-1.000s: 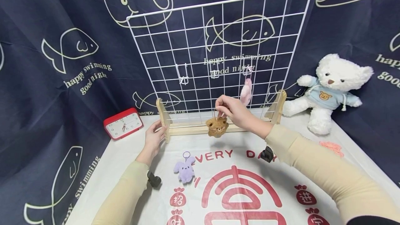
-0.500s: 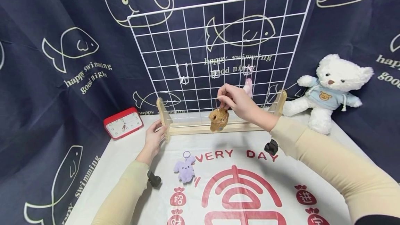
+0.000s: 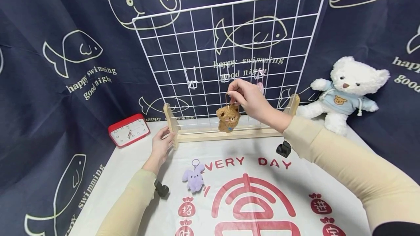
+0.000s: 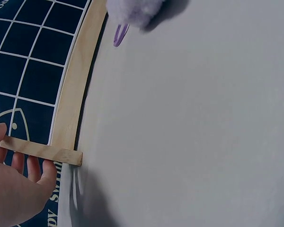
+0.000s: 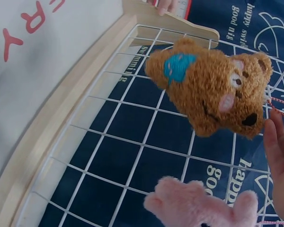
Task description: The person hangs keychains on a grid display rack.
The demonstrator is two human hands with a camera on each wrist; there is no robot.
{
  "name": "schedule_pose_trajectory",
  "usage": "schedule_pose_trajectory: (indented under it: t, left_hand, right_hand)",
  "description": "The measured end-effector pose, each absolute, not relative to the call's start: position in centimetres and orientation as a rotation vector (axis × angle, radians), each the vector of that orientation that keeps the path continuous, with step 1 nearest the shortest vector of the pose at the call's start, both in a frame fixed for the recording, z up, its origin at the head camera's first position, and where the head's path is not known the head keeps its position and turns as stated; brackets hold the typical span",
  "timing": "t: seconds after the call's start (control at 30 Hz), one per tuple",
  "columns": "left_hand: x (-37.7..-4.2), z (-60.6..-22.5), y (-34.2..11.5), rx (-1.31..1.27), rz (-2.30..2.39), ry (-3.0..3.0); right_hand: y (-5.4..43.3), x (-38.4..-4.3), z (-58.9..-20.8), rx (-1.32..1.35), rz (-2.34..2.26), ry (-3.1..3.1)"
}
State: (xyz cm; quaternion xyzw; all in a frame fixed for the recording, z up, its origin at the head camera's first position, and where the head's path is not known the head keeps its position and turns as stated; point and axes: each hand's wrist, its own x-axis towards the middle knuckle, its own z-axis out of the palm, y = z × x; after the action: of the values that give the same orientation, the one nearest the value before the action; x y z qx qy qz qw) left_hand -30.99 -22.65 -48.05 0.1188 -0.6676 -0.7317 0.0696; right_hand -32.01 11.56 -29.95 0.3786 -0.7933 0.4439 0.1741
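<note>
My right hand pinches the bead chain of a brown bear plush keychain, which hangs in front of the white wire grid rack. The bear is just below the middle hook; the right wrist view shows its blue patch. My left hand grips the rack's left wooden upright, thumb on one side and fingers on the other. Partly hidden behind my right hand, a pink plush keychain hangs from the right hook. A purple bunny plush keychain lies on the table.
On the rack's left side is another white hook. A red clock stands left of the rack, and a white teddy bear sits at the right. Dark printed cloth hangs behind. The white tabletop has red print.
My right hand has raised the bear keychain toward the middle hook, and the bear has turned slightly. My left hand stays on the wooden upright.
</note>
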Motion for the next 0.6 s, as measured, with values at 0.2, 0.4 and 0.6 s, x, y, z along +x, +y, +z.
schedule_pose_trajectory:
  t: [0.2,0.4,0.6]
  left_hand:
    - [-30.8,-47.9,-22.7,0.343,-2.237,-2.003]
    - [-30.6,-47.4,-22.6,0.348,-2.219,-2.025]
    - [-30.9,-48.0,-22.7,0.349,-2.187,-2.028]
  right_hand:
    - [11.3,-32.2,-29.3,1.034,1.237,-2.226]
    - [11.1,-32.5,-28.6,0.988,1.228,-2.213]
    - [11.1,-32.7,-28.0,0.976,1.247,-2.201]
